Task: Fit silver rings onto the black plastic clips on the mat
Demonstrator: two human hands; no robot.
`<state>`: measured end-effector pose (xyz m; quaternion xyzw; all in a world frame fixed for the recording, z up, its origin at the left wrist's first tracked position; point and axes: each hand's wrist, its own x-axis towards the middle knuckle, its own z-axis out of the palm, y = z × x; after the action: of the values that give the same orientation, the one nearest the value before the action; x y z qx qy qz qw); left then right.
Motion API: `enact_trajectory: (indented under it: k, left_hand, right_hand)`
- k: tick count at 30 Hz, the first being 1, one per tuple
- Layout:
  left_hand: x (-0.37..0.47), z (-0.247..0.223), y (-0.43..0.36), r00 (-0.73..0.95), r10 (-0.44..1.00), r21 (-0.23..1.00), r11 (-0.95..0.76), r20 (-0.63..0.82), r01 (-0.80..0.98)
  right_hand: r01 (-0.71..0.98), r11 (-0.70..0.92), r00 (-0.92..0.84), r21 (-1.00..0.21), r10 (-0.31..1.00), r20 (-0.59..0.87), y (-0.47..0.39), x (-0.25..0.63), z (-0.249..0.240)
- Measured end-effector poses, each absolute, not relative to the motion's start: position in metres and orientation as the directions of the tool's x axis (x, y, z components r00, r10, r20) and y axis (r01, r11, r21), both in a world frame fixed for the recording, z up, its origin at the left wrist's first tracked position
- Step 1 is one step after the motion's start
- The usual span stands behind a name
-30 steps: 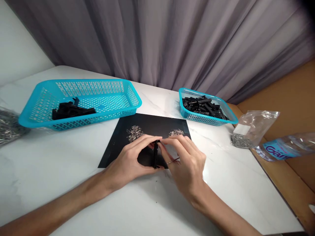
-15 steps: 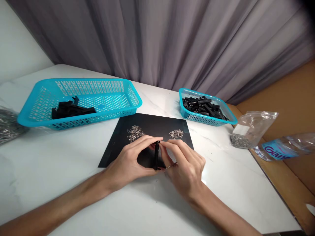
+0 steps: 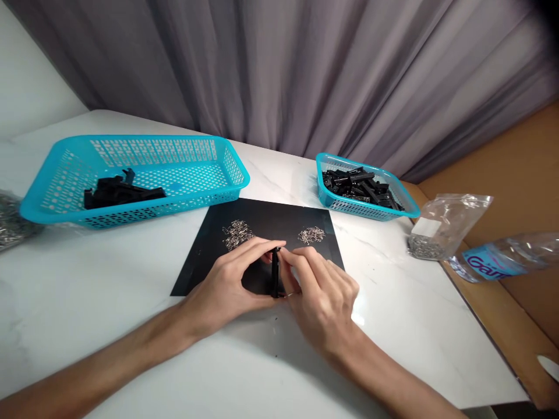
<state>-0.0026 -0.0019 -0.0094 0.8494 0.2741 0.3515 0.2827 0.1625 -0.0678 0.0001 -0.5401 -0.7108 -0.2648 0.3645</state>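
My left hand (image 3: pixel 231 279) grips a narrow black part (image 3: pixel 275 272) upright between its thumb and fingers. Against the right side of the part, my right hand (image 3: pixel 318 288) is closed, its fingertips at the top end. A thin shiny piece shows by my right fingers near the lower end; what it is cannot be made out. Beneath and beyond the hands lies a black sheet (image 3: pixel 271 218), bearing a larger pile of small metal pieces (image 3: pixel 238 234) on the left and a smaller pile (image 3: pixel 311 234) on the right.
A large blue basket (image 3: pixel 192 201) at the left holds several black parts. Many more fill a smaller blue basket (image 3: pixel 369 211) at the back right. Plastic bags of metal pieces lie at the far left (image 3: pixel 15 224) and right (image 3: pixel 430 244), with a bottle (image 3: pixel 502 258) beside the latter.
The view has shifted slightly. My right hand's fingers have drawn in a little closer to the black part, which my left hand still grips.
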Motion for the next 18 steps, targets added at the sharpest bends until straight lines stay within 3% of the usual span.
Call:
enact_trajectory:
  k: [7,18]
  left_hand:
    - [-0.0053,-0.0075,-0.0041,0.621,0.657,0.693,-0.680,0.429,0.241]
    - [-0.0041,-0.0055,-0.0028,0.612,0.669,0.702,-0.668,0.421,0.248]
  right_hand:
    - [0.926,0.356,-0.120,-0.127,0.596,0.794,-0.0695,0.1707,-0.0091]
    - [0.921,0.345,-0.047,-0.181,0.560,0.827,-0.0647,0.1701,-0.0057]
